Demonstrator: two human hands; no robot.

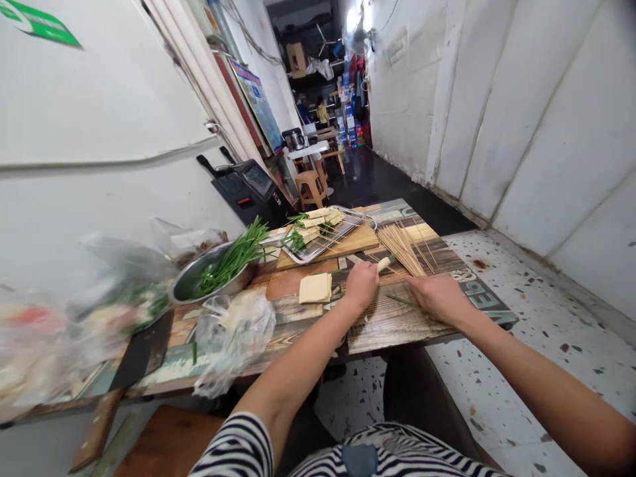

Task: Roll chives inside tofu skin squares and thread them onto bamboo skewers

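- A person's two bare hands work at a wood-patterned table (382,326), seen from head height.
- Done, judging by what lies there: several pale rolls with greens (322,224), on sticks, rest in a metal tray (304,259) on a wooden board (366,240) beyond the hands.
- Left to use, it seems: a small stack of pale square sheets (314,289), a bowl (237,285) heaped with long green stalks (226,268), and a fan of thin wooden sticks (401,246). The work looks partway along; no total can be judged.
- One pale roll (383,264) is in the left hand (362,286), just above the table, between the sheets and the sticks. It appears wrapped, with no stick visible through it.
- The roll's long axis slants away from the person and rightward — its far end, tipped with green, points towards the sticks.
- The left fingers curl closed around the roll's near end.
- The right hand (437,296) is at the sticks' near ends; whether its fingers pinch any, I cannot tell.
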